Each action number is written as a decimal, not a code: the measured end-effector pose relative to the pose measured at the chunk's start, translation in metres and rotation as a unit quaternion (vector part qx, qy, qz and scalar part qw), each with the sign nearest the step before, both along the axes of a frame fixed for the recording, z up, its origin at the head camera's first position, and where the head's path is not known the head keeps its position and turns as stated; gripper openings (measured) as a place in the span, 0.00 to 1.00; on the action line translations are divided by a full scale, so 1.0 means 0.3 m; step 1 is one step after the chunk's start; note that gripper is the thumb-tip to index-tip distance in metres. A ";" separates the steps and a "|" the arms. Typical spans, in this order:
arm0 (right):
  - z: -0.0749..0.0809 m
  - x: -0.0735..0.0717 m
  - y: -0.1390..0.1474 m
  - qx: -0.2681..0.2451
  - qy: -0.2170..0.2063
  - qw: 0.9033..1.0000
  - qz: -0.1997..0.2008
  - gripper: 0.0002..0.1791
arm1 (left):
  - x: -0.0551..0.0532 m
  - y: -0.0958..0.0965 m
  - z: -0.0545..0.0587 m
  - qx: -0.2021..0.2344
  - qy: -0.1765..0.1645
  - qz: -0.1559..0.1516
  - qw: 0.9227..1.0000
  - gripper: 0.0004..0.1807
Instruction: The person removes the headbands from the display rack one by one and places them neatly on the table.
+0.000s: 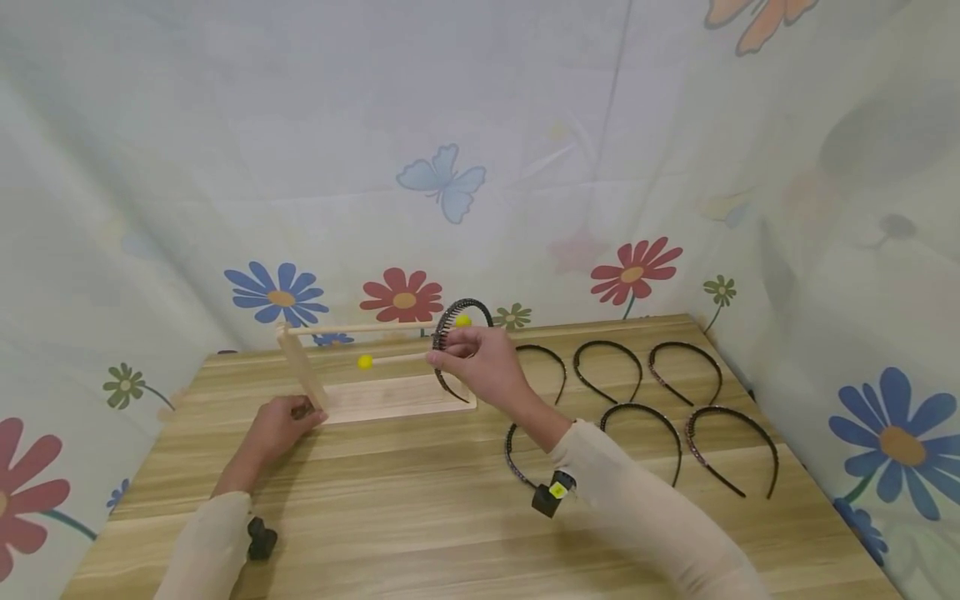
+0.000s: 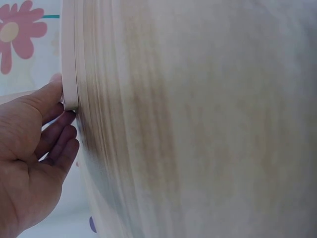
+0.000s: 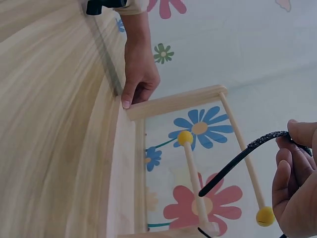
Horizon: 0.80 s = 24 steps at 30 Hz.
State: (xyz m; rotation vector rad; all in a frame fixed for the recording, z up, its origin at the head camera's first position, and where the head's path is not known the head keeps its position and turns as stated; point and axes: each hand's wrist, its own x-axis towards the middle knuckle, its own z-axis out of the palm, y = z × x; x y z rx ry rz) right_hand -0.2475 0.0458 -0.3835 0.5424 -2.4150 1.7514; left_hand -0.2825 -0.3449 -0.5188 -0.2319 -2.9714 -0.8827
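Note:
A light wooden rack stands on the table, with a flat base (image 1: 397, 400), uprights and two rods tipped with yellow balls (image 1: 365, 362). My left hand (image 1: 276, 427) grips the base's left end, thumb on one face and fingers at the other in the left wrist view. Between thumb and fingertips, my right hand (image 1: 489, 371) pinches a black toothed headband (image 3: 237, 157) with a sparkly band. In the head view the headband hangs upright at the rack's right side, overlapping the upper rod (image 1: 360, 330) and its yellow ball (image 1: 463, 321).
Several more black headbands (image 1: 606, 343) lie in two rows on the right of the wooden table (image 1: 405, 508), some partly hidden by my right arm. A flower-printed cloth (image 1: 315, 200) hangs behind the table and along its sides.

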 end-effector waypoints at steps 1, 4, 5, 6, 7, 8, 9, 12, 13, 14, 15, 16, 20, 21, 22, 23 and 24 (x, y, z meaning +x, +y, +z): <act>-0.007 0.004 -0.002 -0.001 -0.004 1.000 0.002 0.22 | 0.000 0.000 0.001 0.000 0.001 0.000 1.000 0.18; -0.030 0.016 -0.007 -0.006 -0.019 1.000 0.006 0.20 | -0.001 0.001 0.002 -0.004 0.000 0.001 1.000 0.17; -0.038 0.020 -0.009 -0.007 -0.026 1.000 0.008 0.19 | 0.000 0.002 0.003 -0.004 0.000 0.001 1.000 0.17; -0.047 0.022 -0.011 -0.010 -0.034 0.999 0.009 0.19 | 0.000 0.002 0.004 -0.004 -0.001 0.002 1.000 0.17; -0.056 0.025 -0.014 -0.014 -0.043 0.999 0.010 0.18 | 0.001 0.002 0.004 -0.004 -0.002 0.002 1.000 0.17; -0.066 0.027 -0.018 -0.017 -0.050 0.999 0.011 0.18 | 0.001 0.001 0.004 -0.004 -0.004 0.002 1.000 0.18; -0.074 0.030 -0.022 -0.019 -0.059 0.998 0.010 0.18 | 0.001 0.001 0.005 -0.004 -0.004 0.002 1.000 0.18; -0.100 0.040 -0.037 -0.023 -0.078 0.997 0.007 0.18 | 0.003 0.001 0.005 -0.004 -0.003 0.002 1.000 0.18; -0.108 0.044 -0.042 -0.022 -0.082 0.996 0.006 0.18 | 0.003 0.000 0.005 -0.004 -0.003 0.002 1.000 0.18; -0.116 0.049 -0.047 -0.020 -0.084 0.996 0.005 0.18 | 0.002 0.000 0.004 -0.004 -0.002 0.002 1.000 0.18; -0.125 0.054 -0.052 -0.018 -0.086 0.996 0.004 0.18 | 0.002 -0.001 0.004 -0.005 -0.002 0.002 1.000 0.18; -0.135 0.058 -0.057 -0.016 -0.087 0.996 0.003 0.18 | 0.002 -0.001 0.004 -0.004 -0.002 0.002 1.000 0.18; -0.176 0.077 -0.076 0.002 -0.091 0.996 0.005 0.17 | 0.004 0.000 0.002 0.000 -0.005 0.003 1.000 0.19; -0.185 0.081 -0.080 0.005 -0.092 0.996 0.007 0.16 | 0.005 0.001 0.002 0.002 -0.006 0.004 1.000 0.19; -0.193 0.086 -0.084 0.011 -0.092 0.996 0.009 0.16 | 0.007 0.003 0.002 0.005 -0.007 0.004 1.000 0.20; -0.199 0.091 -0.088 0.014 -0.092 0.996 0.010 0.15 | 0.009 0.003 0.002 0.006 -0.006 0.002 1.000 0.20; -0.205 0.096 -0.091 0.018 -0.092 0.996 0.010 0.15 | 0.010 0.003 0.002 0.009 -0.007 0.002 1.000 0.20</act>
